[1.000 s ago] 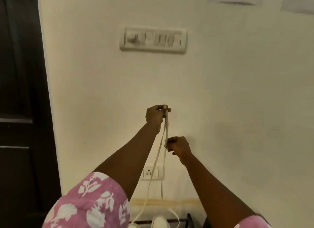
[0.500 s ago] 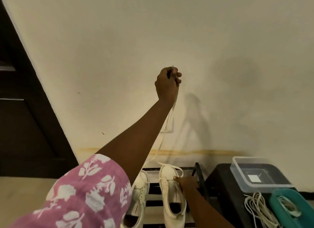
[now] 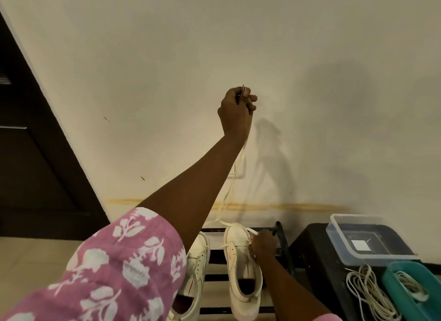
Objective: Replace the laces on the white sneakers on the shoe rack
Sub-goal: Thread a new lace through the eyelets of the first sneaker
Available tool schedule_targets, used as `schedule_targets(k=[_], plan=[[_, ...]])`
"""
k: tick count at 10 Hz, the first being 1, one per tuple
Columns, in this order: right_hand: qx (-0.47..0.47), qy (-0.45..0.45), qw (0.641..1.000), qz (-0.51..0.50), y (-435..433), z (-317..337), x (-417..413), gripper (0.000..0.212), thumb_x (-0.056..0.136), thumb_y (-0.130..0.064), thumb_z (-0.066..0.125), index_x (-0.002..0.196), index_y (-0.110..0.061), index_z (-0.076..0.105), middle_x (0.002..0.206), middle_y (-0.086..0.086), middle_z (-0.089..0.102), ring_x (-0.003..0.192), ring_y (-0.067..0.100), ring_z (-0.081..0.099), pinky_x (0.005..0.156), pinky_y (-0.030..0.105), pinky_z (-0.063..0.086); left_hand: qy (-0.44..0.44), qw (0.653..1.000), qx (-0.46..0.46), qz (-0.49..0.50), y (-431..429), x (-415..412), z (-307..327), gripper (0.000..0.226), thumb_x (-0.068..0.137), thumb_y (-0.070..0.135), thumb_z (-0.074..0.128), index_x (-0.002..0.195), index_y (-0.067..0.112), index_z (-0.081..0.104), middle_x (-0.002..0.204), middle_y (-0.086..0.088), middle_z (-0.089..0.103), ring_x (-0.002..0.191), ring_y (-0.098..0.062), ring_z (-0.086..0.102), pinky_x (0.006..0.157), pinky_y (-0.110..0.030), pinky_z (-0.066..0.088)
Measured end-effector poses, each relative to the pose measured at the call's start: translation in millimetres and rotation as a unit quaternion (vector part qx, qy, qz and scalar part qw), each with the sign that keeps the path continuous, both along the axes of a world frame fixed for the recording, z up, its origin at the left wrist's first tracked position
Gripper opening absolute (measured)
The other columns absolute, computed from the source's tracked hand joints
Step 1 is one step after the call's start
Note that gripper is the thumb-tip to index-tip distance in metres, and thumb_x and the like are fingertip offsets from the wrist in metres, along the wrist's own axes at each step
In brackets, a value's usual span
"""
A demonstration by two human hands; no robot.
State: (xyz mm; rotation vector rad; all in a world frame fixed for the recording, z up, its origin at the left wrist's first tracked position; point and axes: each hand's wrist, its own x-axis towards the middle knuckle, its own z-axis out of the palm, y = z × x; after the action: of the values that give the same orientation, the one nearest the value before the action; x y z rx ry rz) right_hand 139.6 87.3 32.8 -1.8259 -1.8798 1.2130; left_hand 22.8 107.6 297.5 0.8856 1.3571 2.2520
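Two white sneakers stand side by side on a dark slatted shoe rack [image 3: 280, 239] at the bottom. My left hand [image 3: 236, 110] is raised high against the wall and pinches both ends of a white lace [image 3: 232, 184], which hangs down taut to the right sneaker [image 3: 238, 270]. My right hand [image 3: 262, 245] grips the right sneaker at its side by the eyelets. The left sneaker [image 3: 198, 261] is partly hidden behind my left arm and pink floral sleeve.
A black stool [image 3: 315, 253] stands right of the rack and carries a clear plastic box [image 3: 367, 239], a teal tray [image 3: 410, 294] and a loose pile of white laces [image 3: 367, 294]. A dark door [image 3: 31, 153] is at the left. A wall socket sits behind the lace.
One second ago both hands held the lace up near the wall. My right hand has dropped to the right sneaker, and the view has tilted down to show the rack; since half a second ago little has moved.
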Motion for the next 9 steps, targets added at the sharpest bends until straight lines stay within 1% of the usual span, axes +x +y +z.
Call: schedule_targets(k=[1, 2, 3, 4, 5, 6, 7, 8, 9], plan=[[-0.027, 0.014, 0.999, -0.021, 0, 2, 3, 0.026, 0.094, -0.01, 0.049, 0.111, 0.007, 0.057, 0.068, 0.001, 0.045, 0.055, 0.007, 0.039, 0.052, 0.016, 0.036, 0.003, 0.999, 0.034, 0.005, 0, -5, 26, 0.019, 0.093, -0.009, 0.038, 0.091, 0.002, 0.054, 0.087, -0.019, 0.057, 0.045, 0.001, 0.053, 0.048, -0.011, 0.044], [-0.03, 0.021, 0.999, -0.006, 13, -12, -1, 0.017, 0.094, -0.007, 0.051, 0.093, 0.006, 0.061, 0.065, 0.004, 0.05, 0.056, 0.015, 0.05, 0.06, 0.027, 0.049, 0.001, 0.998, 0.069, 0.007, -1, -9, 60, 0.023, 0.092, -0.012, 0.035, 0.089, 0.002, 0.053, 0.084, -0.018, 0.056, 0.048, -0.007, 0.051, 0.045, -0.014, 0.04], [0.031, -0.004, 0.999, 0.035, 12, 1, -7, 0.02, 0.092, -0.011, 0.054, 0.094, 0.004, 0.067, 0.084, 0.016, 0.067, 0.07, 0.024, 0.06, 0.066, 0.032, 0.051, 0.038, 0.996, 0.079, 0.033, -2, -12, 94, 0.025, 0.091, -0.01, 0.035, 0.083, 0.005, 0.053, 0.075, -0.014, 0.059, 0.05, -0.011, 0.048, 0.044, -0.015, 0.037], [0.081, 0.007, 0.995, 0.062, 16, 35, -16, 0.021, 0.09, -0.015, 0.058, 0.094, 0.002, 0.069, 0.093, 0.014, 0.071, 0.087, 0.026, 0.065, 0.067, 0.024, 0.04, 0.081, 0.992, 0.08, 0.052, -5, -12, 123, 0.02, 0.095, 0.0, 0.042, 0.082, 0.009, 0.054, 0.066, -0.005, 0.061, 0.049, -0.011, 0.048, 0.046, -0.016, 0.037], [0.128, 0.053, 0.988, 0.068, 23, 89, -24, 0.019, 0.088, -0.016, 0.062, 0.092, 0.0, 0.071, 0.09, 0.015, 0.071, 0.084, 0.023, 0.066, 0.068, 0.023, 0.043, 0.105, 0.988, 0.083, 0.076, -11, -11, 154, 0.014, 0.096, 0.005, 0.044, 0.088, 0.007, 0.056, 0.064, -0.001, 0.06, 0.05, -0.009, 0.048, 0.046, -0.013, 0.037], [0.176, 0.107, 0.976, 0.071, 33, 153, -29, 0.014, 0.085, -0.009, 0.063, 0.09, 0.0, 0.073, 0.088, 0.012, 0.072, 0.083, 0.023, 0.067, 0.072, 0.024, 0.049, 0.12, 0.983, 0.101, 0.099, -20, -10, 192, 0.015, 0.096, 0.005, 0.044, 0.092, 0.004, 0.058, 0.063, 0.001, 0.061, 0.05, -0.009, 0.047, 0.048, -0.016, 0.038], [0.21, 0.153, 0.962, 0.079, 37, 223, -29, 0.017, 0.08, 0.002, 0.059, 0.072, -0.006, 0.072, 0.07, 0.004, 0.067, 0.061, 0.015, 0.059, 0.058, 0.02, 0.047, 0.156, 0.98, 0.082, 0.097, -28, -8, 229, 0.023, 0.092, -0.002, 0.04, 0.079, 0.011, 0.054, 0.063, 0.005, 0.059, 0.056, -0.012, 0.054, 0.056, -0.021, 0.042], [0.235, 0.186, 0.949, 0.093, 34, 287, -30, 0.018, 0.078, 0.005, 0.056, 0.07, -0.004, 0.069, 0.064, 0.005, 0.063, 0.051, 0.013, 0.053, 0.05, 0.021, 0.044, 0.181, 0.981, 0.034, 0.056, -32, -7, 250, 0.038, 0.082, -0.014, 0.031, 0.063, 0.013, 0.048, 0.066, 0.002, 0.056, 0.059, -0.016, 0.06, 0.057, -0.023, 0.042], [0.27, 0.224, 0.932, 0.091, 28, 349, -32, 0.012, 0.081, 0.005, 0.057, 0.078, 0.002, 0.068, 0.066, 0.007, 0.063, 0.049, 0.014, 0.054, 0.047, 0.02, 0.046, 0.173, 0.985, -0.004, 0.025, -38, -5, 256, 0.035, 0.084, -0.013, 0.035, 0.063, 0.012, 0.047, 0.069, -0.002, 0.055, 0.056, -0.014, 0.059, 0.04, -0.014, 0.036]])
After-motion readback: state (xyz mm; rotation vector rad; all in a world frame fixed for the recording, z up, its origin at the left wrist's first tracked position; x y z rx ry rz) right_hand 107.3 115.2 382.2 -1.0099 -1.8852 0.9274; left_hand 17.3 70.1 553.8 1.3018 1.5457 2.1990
